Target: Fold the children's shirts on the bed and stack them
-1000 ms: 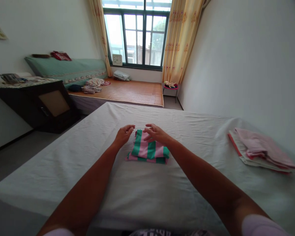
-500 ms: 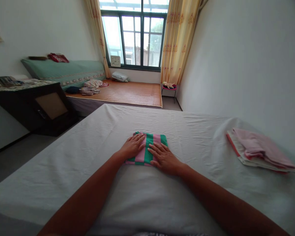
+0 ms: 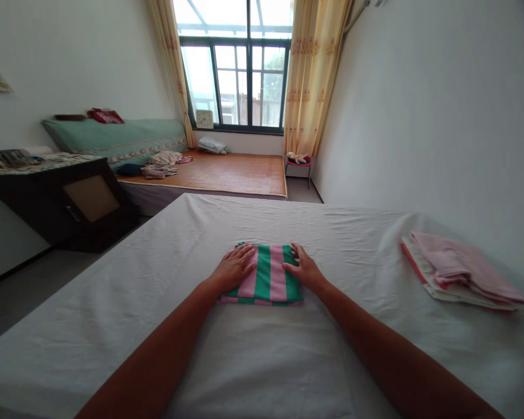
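Note:
A folded cloth with green and pink stripes [image 3: 264, 276] lies flat on the white-sheeted bed [image 3: 266, 349] in front of me. My left hand [image 3: 234, 267] rests palm down on its left side, fingers stretched out. At its far right edge is my right hand [image 3: 304, 267], with the thumb over the top and the other fingers spread at the corner. Neither hand lifts the cloth. What kind of garment or fabric it is, I cannot tell.
A stack of folded pink and white cloth [image 3: 463, 270] lies on the bed's right side. Beyond the far edge stands a second bed with a brown mat [image 3: 231, 171]. A dark cabinet [image 3: 56, 203] is at the left, a pink stool [image 3: 297, 163] by the curtain.
My right hand has slid from the middle of the striped cloth to its right edge. The left hand stays on the left side. The view has tilted up slightly.

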`<state>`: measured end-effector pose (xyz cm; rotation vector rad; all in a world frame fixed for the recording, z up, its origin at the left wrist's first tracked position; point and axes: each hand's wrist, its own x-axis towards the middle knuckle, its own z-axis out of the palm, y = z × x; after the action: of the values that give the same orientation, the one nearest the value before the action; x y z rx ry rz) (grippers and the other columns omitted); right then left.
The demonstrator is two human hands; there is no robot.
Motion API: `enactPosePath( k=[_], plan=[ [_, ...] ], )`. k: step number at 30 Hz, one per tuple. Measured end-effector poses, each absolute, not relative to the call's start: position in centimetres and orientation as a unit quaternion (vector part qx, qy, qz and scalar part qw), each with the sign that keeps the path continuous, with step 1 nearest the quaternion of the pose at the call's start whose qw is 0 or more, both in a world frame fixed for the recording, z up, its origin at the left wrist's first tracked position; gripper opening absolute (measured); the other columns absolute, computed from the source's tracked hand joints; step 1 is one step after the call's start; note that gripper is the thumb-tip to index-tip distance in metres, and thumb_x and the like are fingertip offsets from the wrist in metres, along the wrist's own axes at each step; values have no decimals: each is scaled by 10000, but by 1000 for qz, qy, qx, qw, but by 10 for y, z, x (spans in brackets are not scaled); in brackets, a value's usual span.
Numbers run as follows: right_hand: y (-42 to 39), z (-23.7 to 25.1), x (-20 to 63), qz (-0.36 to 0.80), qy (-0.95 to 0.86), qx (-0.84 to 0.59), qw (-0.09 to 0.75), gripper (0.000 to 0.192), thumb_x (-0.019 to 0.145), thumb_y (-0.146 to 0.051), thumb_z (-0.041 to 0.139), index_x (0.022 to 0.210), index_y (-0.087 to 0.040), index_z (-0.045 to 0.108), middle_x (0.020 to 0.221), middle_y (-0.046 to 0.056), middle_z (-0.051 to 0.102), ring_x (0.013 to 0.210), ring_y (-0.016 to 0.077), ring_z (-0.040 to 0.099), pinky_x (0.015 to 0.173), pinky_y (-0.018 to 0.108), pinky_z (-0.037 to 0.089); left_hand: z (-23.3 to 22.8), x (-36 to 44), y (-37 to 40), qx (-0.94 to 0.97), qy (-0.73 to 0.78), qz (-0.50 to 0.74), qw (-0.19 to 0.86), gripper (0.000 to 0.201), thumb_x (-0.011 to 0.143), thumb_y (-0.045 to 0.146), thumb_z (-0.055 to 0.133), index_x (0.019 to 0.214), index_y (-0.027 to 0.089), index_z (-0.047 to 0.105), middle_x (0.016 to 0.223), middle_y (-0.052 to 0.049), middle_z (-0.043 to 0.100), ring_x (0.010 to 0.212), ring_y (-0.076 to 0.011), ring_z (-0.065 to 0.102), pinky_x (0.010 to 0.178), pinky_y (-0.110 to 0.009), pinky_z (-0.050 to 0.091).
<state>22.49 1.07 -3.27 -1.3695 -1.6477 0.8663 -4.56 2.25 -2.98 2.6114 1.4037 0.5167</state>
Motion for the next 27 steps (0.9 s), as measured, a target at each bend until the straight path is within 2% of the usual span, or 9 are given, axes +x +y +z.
enactPosePath(
  k=[4, 9, 12, 14, 17, 19, 23, 25, 27],
  plan=[
    [10, -28, 219, 420, -577, -559, 421, 920, 661, -505, 733, 1416, -164, 332, 1394, 207, 480, 1129, 265, 588, 882, 376, 512, -27, -47, 20, 866, 464, 174, 71, 539, 953, 522, 361, 1428, 278, 424, 1502, -59, 400, 1399, -226, 327, 1160, -447, 217],
    [14, -8, 230, 273, -680, -632, 250, 744, 699, -575, 694, 1281, -154, 501, 1084, 150, 673, 979, 272, 650, 830, 353, 493, -22, -47, 17, 865, 470, 158, 81, 535, 952, 523, 359, 1430, 290, 422, 1513, -55, 382, 1406, -244, 312, 1146, -478, 233],
    [18, 2, 231, 268, -699, -631, 204, 628, 700, -540, 710, 1174, -152, 568, 963, 118, 690, 926, 264, 653, 790, 341, 492, -22, -47, 17, 865, 469, 160, 79, 532, 954, 512, 362, 1424, 273, 434, 1505, -67, 395, 1404, -249, 313, 1148, -485, 225],
    [19, 5, 227, 308, -695, -605, 238, 609, 667, -455, 757, 1170, -172, 561, 965, 83, 688, 909, 240, 648, 789, 338, 500, -22, -47, 17, 864, 468, 169, 78, 522, 953, 507, 367, 1413, 273, 449, 1498, -70, 406, 1397, -250, 325, 1145, -489, 232],
    [15, 5, 213, 393, -615, -571, 375, 741, 623, -353, 790, 1274, -194, 473, 1038, 60, 675, 911, 209, 647, 798, 340, 523, -23, -48, 18, 865, 463, 175, 78, 514, 952, 510, 373, 1404, 282, 460, 1493, -64, 414, 1387, -250, 342, 1141, -491, 246],
    [10, 3, 204, 485, -522, -540, 448, 741, 605, -343, 802, 1256, -186, 484, 1062, 75, 676, 897, 207, 659, 779, 342, 545, -22, -47, 18, 868, 459, 174, 77, 512, 951, 510, 377, 1400, 280, 464, 1489, -61, 421, 1383, -252, 349, 1140, -494, 252],
    [-4, 3, 195, 668, -414, -443, 431, 467, 561, -341, 829, 948, -151, 650, 883, 72, 721, 799, 215, 684, 767, 344, 556, -16, -46, 19, 867, 450, 201, 72, 485, 958, 488, 361, 1367, 267, 498, 1444, -56, 479, 1347, -244, 402, 1133, -476, 289],
    [-8, 8, 198, 693, -423, -402, 424, 383, 545, -313, 833, 863, -167, 675, 823, 46, 730, 771, 215, 686, 773, 358, 554, -15, -48, 22, 861, 446, 236, 67, 480, 966, 471, 334, 1356, 251, 505, 1404, -57, 518, 1312, -230, 447, 1123, -441, 327],
    [-8, 18, 206, 669, -443, -382, 459, 332, 550, -286, 820, 837, -199, 678, 802, 9, 736, 746, 210, 681, 765, 381, 555, -15, -51, 27, 849, 454, 266, 60, 490, 964, 471, 319, 1344, 229, 512, 1366, -68, 548, 1276, -228, 486, 1101, -416, 370]
  ],
)
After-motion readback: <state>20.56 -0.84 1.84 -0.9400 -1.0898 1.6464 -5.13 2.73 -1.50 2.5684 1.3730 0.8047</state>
